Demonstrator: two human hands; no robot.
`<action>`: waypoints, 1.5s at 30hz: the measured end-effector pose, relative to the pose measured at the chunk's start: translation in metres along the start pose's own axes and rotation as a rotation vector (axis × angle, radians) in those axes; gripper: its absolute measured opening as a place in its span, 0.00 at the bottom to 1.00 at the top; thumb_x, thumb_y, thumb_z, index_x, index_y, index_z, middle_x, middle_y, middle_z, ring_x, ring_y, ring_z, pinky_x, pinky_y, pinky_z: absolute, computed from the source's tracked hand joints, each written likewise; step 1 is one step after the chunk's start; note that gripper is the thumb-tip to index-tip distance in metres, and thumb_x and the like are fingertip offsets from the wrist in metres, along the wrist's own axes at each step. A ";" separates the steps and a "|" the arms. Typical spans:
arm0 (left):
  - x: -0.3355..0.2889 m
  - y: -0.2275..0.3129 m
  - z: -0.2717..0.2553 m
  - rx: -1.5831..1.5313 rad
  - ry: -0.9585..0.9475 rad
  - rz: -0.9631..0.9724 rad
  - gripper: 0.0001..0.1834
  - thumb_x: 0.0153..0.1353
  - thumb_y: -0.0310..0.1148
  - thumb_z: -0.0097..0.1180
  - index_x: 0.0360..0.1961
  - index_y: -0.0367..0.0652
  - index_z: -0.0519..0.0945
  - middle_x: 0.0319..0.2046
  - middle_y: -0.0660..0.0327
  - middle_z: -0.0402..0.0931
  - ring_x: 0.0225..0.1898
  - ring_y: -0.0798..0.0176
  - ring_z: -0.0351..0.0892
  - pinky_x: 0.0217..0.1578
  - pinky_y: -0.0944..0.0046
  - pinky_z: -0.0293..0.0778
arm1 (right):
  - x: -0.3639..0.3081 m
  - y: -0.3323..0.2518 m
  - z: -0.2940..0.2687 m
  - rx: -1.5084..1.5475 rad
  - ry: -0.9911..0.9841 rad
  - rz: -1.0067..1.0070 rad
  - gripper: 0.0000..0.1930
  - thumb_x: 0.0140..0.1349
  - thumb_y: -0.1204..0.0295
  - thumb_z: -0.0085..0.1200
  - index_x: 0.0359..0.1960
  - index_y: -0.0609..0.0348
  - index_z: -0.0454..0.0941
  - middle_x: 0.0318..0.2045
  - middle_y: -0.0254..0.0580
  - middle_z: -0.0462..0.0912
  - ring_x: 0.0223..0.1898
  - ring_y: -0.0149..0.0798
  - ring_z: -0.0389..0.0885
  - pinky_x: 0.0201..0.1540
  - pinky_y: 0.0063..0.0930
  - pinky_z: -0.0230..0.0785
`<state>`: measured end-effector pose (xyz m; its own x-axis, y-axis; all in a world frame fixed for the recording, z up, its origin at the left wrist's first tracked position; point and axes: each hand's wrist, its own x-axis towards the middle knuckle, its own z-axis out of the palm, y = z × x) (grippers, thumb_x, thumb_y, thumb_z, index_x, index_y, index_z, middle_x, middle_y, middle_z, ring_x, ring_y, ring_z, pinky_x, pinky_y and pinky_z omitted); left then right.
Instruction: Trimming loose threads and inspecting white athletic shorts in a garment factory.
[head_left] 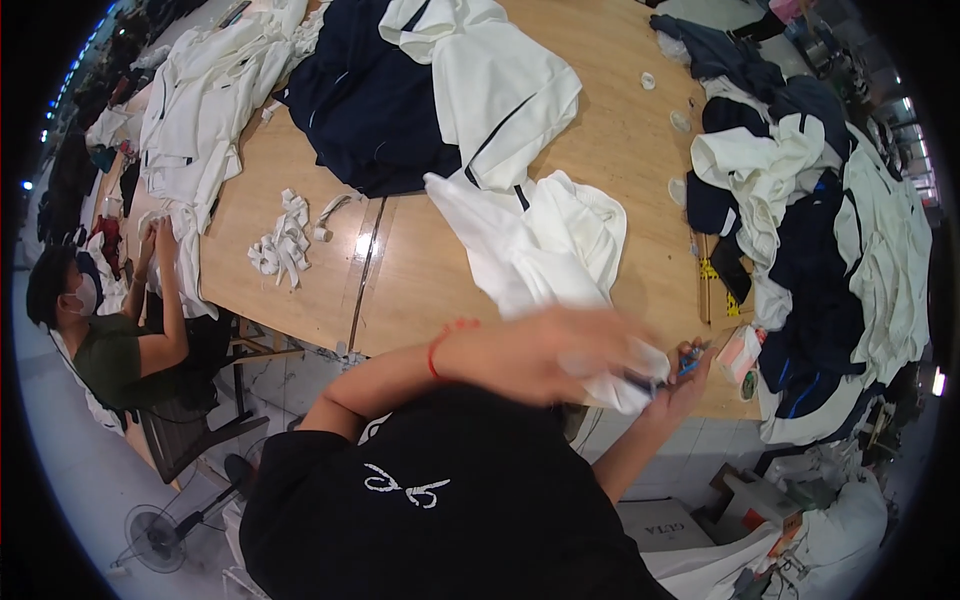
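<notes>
A white garment [545,235] lies on the table in front of me, and one end hangs over the near edge between my hands. My left hand [565,350] passes over that end; its fingers are smeared by motion, so their grip cannot be made out. Just to the right, my right hand [686,388] is closed with the palm turned up. Between its fingers sits a small blue tool [689,367], mostly hidden, whose exact kind does not show. The garment's loose end [625,393], with a dark strip, lies against this hand.
Navy [365,110] and white garments [510,80] lie farther back on the wooden table [420,270]. White fabric strips [285,240] are at left. A garment pile [800,250] and a dark phone-like object [733,268] are at right. A masked person [125,340] handles white cloth at far left.
</notes>
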<state>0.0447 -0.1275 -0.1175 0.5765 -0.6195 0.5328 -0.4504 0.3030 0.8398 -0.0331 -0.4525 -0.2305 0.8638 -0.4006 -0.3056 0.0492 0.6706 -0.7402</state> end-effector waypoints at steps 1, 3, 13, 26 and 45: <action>-0.018 -0.022 -0.014 0.163 0.189 -0.137 0.11 0.72 0.23 0.58 0.53 0.38 0.84 0.61 0.50 0.81 0.63 0.46 0.81 0.61 0.53 0.77 | -0.005 0.002 -0.017 -0.002 0.010 0.005 0.14 0.81 0.59 0.53 0.51 0.57 0.79 0.37 0.32 0.77 0.20 0.24 0.58 0.24 0.21 0.55; -0.049 -0.044 -0.053 0.585 0.434 -0.328 0.24 0.57 0.09 0.53 0.52 0.40 0.85 0.60 0.52 0.82 0.60 0.47 0.83 0.58 0.56 0.77 | -0.012 0.007 -0.045 -0.062 0.102 0.018 0.13 0.76 0.65 0.61 0.54 0.59 0.79 0.38 0.34 0.79 0.24 0.23 0.66 0.28 0.21 0.62; -0.140 -0.182 -0.129 1.035 0.746 -0.678 0.19 0.56 0.28 0.71 0.49 0.39 0.83 0.52 0.49 0.80 0.56 0.45 0.77 0.56 0.50 0.74 | 0.030 0.103 0.014 -1.547 -0.104 -0.052 0.15 0.65 0.72 0.69 0.49 0.65 0.81 0.41 0.44 0.85 0.42 0.36 0.81 0.51 0.34 0.76; -0.044 -0.053 -0.018 0.502 -0.139 -0.371 0.08 0.62 0.29 0.71 0.39 0.40 0.84 0.33 0.54 0.83 0.34 0.50 0.82 0.37 0.55 0.77 | 0.048 -0.010 0.060 -0.955 0.277 -0.735 0.14 0.80 0.68 0.51 0.49 0.68 0.83 0.43 0.41 0.88 0.47 0.33 0.83 0.54 0.25 0.73; -0.067 -0.151 0.043 0.592 0.272 -0.695 0.21 0.60 0.36 0.73 0.48 0.38 0.78 0.39 0.49 0.84 0.39 0.50 0.87 0.40 0.52 0.80 | -0.016 0.114 0.033 -1.010 0.001 0.067 0.11 0.65 0.71 0.72 0.39 0.67 0.87 0.29 0.31 0.84 0.30 0.23 0.75 0.35 0.23 0.71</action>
<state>0.0446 -0.1630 -0.2844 0.9504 -0.3110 0.0031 -0.1768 -0.5319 0.8282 -0.0245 -0.3493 -0.2902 0.8488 -0.3822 -0.3654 -0.4472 -0.1501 -0.8818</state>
